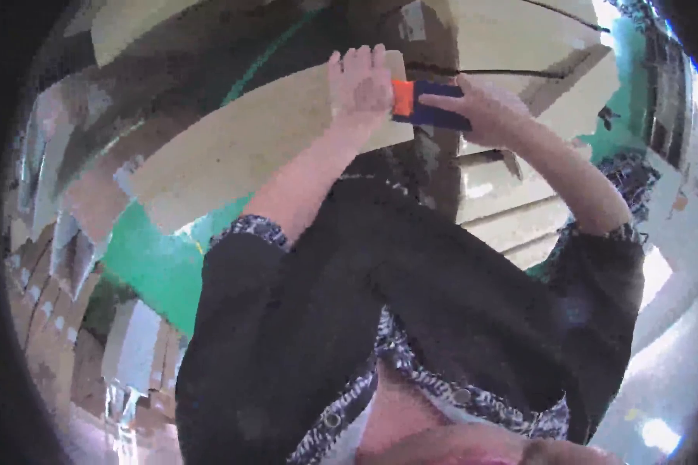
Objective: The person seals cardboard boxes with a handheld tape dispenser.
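**Entry: two hands, one sheet, one hand tool**

- **Left hand**: yours. The fingers are curled over the far edge of the pale cardboard sheet and clamp it at its right-hand end.
- **Right hand**: closed round the blue-and-orange tool, with the forefinger laid along its top. The orange end meets the sheet just beside your left knuckles. What kind of tool it is cannot be told.
- **Sheet, position:** held up in front of your chest. It is tilted and runs down and to the left from your hands. No support shows under it.
- **Step, as judged:** you are setting the tool to the gripped end of the sheet, and contact looks only just made.
- **Next move calls for:** a firm left grip so the sheet does not swing. Keep your left fingers out of the tool's path, since the two sit almost touching.
- **On you:** a dark apron and patterned sleeves.
- **Beyond:**
  - stacked pale flats past your right forearm
  - brown cartons at the left
  - green floor below the sheet
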`<action>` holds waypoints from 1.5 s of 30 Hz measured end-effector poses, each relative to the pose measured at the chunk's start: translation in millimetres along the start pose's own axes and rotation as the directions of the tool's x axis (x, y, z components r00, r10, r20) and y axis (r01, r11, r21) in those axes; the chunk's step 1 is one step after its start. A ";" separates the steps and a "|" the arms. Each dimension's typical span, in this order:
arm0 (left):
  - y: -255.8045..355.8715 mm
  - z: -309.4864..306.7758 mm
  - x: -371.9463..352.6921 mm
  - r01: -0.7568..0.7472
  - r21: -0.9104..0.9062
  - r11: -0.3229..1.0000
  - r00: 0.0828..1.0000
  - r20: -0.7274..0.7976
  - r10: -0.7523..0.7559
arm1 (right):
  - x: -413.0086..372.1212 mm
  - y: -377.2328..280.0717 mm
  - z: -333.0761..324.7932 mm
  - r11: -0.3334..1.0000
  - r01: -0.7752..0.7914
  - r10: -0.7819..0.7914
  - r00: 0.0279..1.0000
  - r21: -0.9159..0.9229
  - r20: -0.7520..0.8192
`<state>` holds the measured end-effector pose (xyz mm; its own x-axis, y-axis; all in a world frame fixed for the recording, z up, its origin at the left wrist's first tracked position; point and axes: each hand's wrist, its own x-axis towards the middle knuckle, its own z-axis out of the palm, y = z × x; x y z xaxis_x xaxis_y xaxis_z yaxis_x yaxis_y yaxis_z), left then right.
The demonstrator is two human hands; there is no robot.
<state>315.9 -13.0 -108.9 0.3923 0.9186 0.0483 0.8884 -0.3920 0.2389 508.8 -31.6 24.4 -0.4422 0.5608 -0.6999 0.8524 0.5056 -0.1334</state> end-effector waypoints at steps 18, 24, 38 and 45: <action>-29.1 -28.7 13.6 -0.229 -0.117 0.966 0.910 0.327 0.255 | 3.8 1.7 1.6 0.998 0.059 -0.058 0.993 0.013 -0.107; -47.0 -12.2 32.3 -0.417 -0.211 0.884 0.836 0.292 0.464 | 2.2 -1.1 9.5 1.000 0.007 -0.008 0.993 -0.007 -0.114; -99.5 -15.7 -5.0 -0.486 -0.271 0.831 0.837 0.130 0.532 | 20.6 -52.3 14.2 0.996 0.055 -0.060 0.995 -0.066 -0.077; -147.3 -40.5 -51.8 -0.402 -0.220 0.889 0.904 0.059 0.424 | 43.8 -90.0 5.0 0.991 0.133 -0.130 0.984 0.009 -0.123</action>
<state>155.1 -0.7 -107.3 0.7451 0.6612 0.0877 0.5794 -0.7068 0.4058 414.1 -55.8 2.3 -0.5805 0.5662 -0.5852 0.7889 0.5692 -0.2317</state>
